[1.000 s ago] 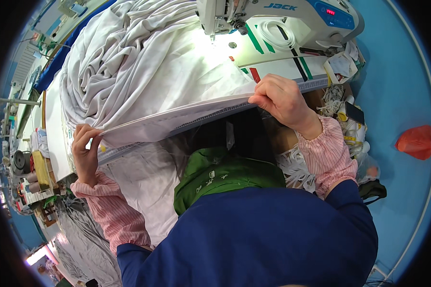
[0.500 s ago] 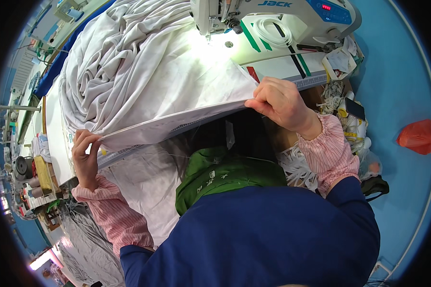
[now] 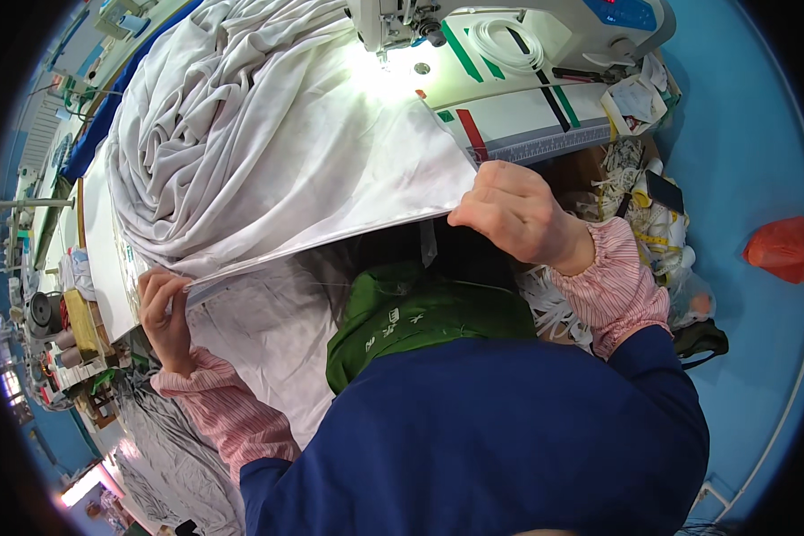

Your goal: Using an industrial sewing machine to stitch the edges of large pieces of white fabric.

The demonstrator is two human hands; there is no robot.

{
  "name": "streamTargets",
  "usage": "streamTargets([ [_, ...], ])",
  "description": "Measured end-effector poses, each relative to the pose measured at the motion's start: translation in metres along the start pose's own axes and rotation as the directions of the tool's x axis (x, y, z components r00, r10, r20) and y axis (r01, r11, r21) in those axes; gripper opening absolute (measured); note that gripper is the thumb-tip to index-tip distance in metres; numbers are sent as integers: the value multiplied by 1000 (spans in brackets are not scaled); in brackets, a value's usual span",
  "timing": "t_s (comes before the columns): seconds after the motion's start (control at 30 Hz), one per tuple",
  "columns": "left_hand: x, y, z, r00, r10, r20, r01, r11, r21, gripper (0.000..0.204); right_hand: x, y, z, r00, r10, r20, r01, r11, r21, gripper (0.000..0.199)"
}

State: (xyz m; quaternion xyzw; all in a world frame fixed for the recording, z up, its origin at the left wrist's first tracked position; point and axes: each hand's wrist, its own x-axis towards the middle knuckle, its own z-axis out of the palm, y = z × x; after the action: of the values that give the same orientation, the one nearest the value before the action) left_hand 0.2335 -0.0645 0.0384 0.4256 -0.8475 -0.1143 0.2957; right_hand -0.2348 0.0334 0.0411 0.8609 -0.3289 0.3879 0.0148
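A large white cloth (image 3: 330, 170) spreads over the sewing table, heaped in loose folds on the left. Its near edge is stretched taut between my two hands, in a line that rises from left to right. My left hand (image 3: 164, 313) pinches one end of this edge at the table's left front. At the other end, my right hand (image 3: 515, 213) grips the cloth's corner, held just off the table's front edge. Beyond the cloth stands a sewing machine (image 3: 545, 25), its lamp lit over the needle area. More pale cloth (image 3: 272, 330) hangs below the edge, beside my lap.
A coil of white tape (image 3: 507, 46) lies on the table by the machine, near green, black and red strips. A ruler (image 3: 554, 141) runs along the front edge. On the right are a small box (image 3: 636, 100), a phone (image 3: 664, 192) and a red bag (image 3: 777, 250).
Both hands have come down toward me, drawing the cloth's edge nearer. The edge strip that faced me has turned to a thin line, and more of the ruler and red strip shows.
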Motion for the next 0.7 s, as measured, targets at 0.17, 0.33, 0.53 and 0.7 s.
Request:
streamTargets([
  [0.17, -36, -1, 9, 995, -94, -26, 94, 995, 11, 15, -6, -6, 14, 998, -54, -20, 54, 999, 4, 19],
  [0.33, -49, -2, 33, 991, -110, 76, 90, 969, 231, 16, -17, -6, 30, 999, -18, 31, 17, 999, 49, 19],
  [0.53, 5, 108, 96, 997, 53, -52, -44, 986, 162, 39, -20, -9, 30, 999, 30, 25, -31, 999, 32, 17],
  [0.7, 45, 189, 169, 948, 317, -10, -316, 940, -128, 45, -17, -10, 26, 999, 35, 2, -35, 999, 38, 16],
])
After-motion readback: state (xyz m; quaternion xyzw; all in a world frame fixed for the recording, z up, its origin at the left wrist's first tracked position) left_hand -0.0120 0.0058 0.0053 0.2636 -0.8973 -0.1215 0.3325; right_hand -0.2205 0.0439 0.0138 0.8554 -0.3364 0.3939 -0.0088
